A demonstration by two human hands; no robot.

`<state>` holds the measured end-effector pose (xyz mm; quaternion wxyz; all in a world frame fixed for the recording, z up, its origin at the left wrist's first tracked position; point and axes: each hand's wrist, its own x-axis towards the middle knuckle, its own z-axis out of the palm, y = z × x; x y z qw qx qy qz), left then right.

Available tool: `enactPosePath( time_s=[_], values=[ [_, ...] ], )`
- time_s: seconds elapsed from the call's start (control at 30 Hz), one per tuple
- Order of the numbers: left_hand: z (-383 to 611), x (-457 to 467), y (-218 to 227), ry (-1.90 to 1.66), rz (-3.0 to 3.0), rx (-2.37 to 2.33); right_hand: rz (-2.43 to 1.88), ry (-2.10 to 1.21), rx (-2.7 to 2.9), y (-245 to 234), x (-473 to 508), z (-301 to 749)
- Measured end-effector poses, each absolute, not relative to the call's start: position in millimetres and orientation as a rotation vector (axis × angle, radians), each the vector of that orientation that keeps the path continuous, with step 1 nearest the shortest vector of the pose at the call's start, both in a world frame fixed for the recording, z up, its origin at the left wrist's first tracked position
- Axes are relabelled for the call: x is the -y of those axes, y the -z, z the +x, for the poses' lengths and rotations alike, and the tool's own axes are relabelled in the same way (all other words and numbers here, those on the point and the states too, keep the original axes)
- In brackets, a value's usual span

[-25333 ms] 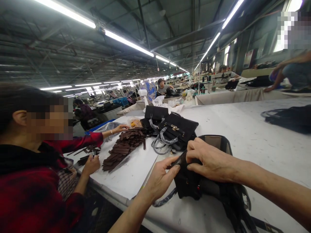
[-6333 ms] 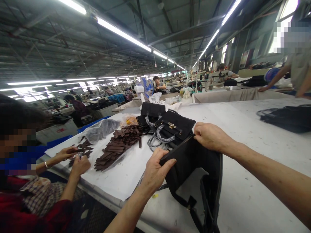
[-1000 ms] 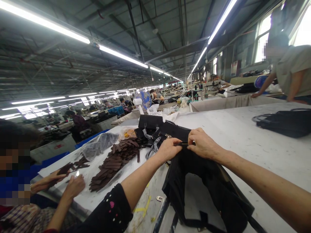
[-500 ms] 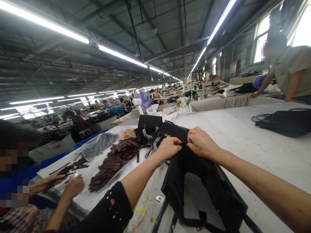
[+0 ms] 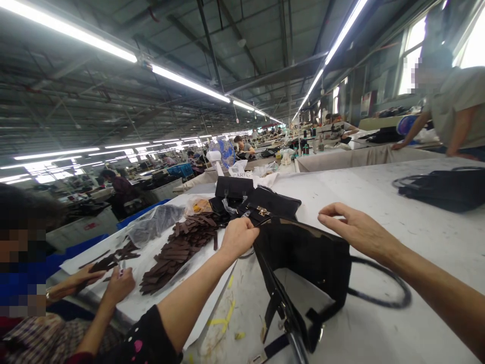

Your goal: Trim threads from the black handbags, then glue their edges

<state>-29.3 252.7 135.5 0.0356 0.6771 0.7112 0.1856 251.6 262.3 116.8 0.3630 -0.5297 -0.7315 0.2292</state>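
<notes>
A black handbag with looped handles lies on the white worktable in front of me, its hollow side facing me. My left hand pinches the bag's upper left corner. Off the bag's upper right corner, my right hand hovers with fingers apart and nothing in them. One dark handle loops out to the right under my right forearm. Just beyond the bag lie more black handbags, one with a gold-coloured clasp and plastic-wrapped handles.
Dark brown strips lie heaped on the table at left. A co-worker's hands handle strips there. Another black bag rests at far right, near a leaning person. A blue fan stands behind.
My right hand has let go of the bag's edge and moved right. My left hand has shifted left with its corner, and the bag has spread wider, its handle now out at right.
</notes>
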Motion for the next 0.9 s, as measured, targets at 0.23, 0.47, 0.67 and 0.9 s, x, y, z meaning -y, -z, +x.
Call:
enactPosePath(
  time_s=[0.23, 0.47, 0.67, 0.9],
  values=[
    [-30, -242, -143, -0.469, 2.253, -2.186, -1.322, -0.914, 1.82, -73, -253, 274],
    [3, -262, -144, -0.41, 2.826, -1.833, -1.261, -0.954, 1.749, -55, -258, 266],
    [9, -270, -135, -0.455, 2.76, -1.852, -1.281, -0.902, 1.783, -63, -253, 261],
    [-1, -282, -134, -0.625, 2.479, -1.745, -1.295, -0.895, 1.708, -65, -265, 260]
  ],
)
